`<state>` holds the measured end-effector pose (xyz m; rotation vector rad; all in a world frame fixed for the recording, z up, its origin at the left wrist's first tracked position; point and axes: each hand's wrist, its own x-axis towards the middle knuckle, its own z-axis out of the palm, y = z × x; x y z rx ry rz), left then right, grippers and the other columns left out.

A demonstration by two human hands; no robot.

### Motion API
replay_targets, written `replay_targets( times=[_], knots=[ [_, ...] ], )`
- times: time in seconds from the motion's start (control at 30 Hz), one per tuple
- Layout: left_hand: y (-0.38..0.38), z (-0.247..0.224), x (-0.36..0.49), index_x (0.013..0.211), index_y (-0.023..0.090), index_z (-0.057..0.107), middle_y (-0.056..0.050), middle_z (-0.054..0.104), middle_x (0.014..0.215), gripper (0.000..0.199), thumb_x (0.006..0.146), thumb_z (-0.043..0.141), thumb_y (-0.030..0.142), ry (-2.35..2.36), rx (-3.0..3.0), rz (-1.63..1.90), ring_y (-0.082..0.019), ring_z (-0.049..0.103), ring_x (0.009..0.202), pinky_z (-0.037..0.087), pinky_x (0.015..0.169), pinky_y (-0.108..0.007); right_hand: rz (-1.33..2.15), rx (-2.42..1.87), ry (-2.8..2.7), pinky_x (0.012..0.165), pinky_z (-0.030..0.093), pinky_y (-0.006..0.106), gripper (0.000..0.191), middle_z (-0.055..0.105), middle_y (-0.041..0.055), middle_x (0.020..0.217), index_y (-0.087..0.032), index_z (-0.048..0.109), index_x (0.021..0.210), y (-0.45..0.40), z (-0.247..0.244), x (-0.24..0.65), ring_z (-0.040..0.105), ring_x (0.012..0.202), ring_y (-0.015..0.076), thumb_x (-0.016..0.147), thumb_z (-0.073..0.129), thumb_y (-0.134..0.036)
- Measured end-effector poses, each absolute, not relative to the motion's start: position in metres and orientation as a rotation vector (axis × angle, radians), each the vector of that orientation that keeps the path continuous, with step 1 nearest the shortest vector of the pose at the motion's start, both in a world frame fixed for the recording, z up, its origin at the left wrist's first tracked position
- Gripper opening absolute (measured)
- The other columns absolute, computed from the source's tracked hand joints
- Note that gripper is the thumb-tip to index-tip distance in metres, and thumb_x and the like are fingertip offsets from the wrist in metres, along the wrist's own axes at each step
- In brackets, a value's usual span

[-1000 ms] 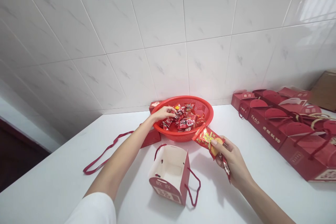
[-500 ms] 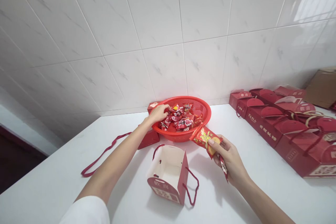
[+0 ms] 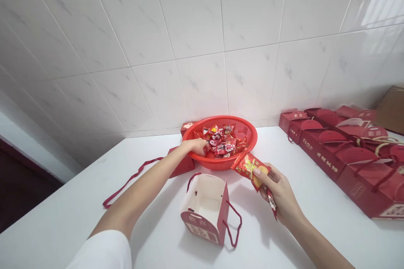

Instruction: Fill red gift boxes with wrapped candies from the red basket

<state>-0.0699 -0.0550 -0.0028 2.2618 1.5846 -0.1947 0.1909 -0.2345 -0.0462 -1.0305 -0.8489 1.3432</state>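
Apparently, I've the packets (image 3: 251, 167) pinched in my right hand (image 3: 280, 193) beside the basket (image 3: 217, 165), leaving the other hand free. My left hand (image 3: 198, 146) curls among sweets (image 3: 225, 148) in that basket, near the tabletop's (image 3: 261, 254) back edge; hidden fingertips mean I can't tell its grip. The box (image 3: 202, 230) stands uncovered in front, probably for easy reach. The tabletop's front edge is cut off.

Packets (image 3: 225, 148) in basket (image 3: 248, 133), box (image 3: 205, 206) before it, box rows (image 3: 331, 151) right, strap (image 3: 139, 172) left, wall (image 3: 202, 17) behind
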Motion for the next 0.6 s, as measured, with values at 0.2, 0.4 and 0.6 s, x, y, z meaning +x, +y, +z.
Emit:
replay_targets(
  times=[0.2, 0.4, 0.6],
  knots=[
    [-0.056, 0.003, -0.075, 0.121, 0.019, 0.071, -0.003, 0.072, 0.088, 0.059, 0.062, 0.073, 0.018, 1.54, 2.264, 0.155, -0.021, 0.067, 0.077, 0.051, 0.065, -0.026, 1.351, -1.018, -0.877, 0.037, 0.024, 0.017, 0.053, 0.056, -0.0029, 0.056, -0.017, 0.062, 0.082, -0.236, -0.047, 0.192, 0.035, 0.04, 0.0036, 0.06, 0.086, -0.059],
    [-0.059, 0.006, -0.069, 0.131, 0.016, 0.063, -0.009, 0.068, 0.124, 0.058, 0.074, 0.068, 0.021, 1.607, 2.308, 0.43, -0.024, 0.064, 0.109, 0.053, 0.091, -0.03, 1.357, -1.024, -0.89, 0.037, 0.024, 0.017, 0.053, 0.057, -0.0029, 0.057, -0.016, 0.062, 0.082, -0.237, -0.048, 0.191, 0.035, 0.041, 0.0033, 0.061, 0.086, -0.059],
    [-0.055, 0.009, -0.07, 0.128, 0.016, 0.065, -0.011, 0.066, 0.131, 0.051, 0.077, 0.062, 0.016, 1.8, 2.36, 0.293, -0.027, 0.06, 0.122, 0.046, 0.102, -0.032, 1.341, -1.025, -0.883, 0.037, 0.025, 0.017, 0.055, 0.055, -0.0038, 0.057, -0.016, 0.064, 0.085, -0.235, -0.049, 0.192, 0.035, 0.041, 0.0035, 0.059, 0.087, -0.059]
  ],
)
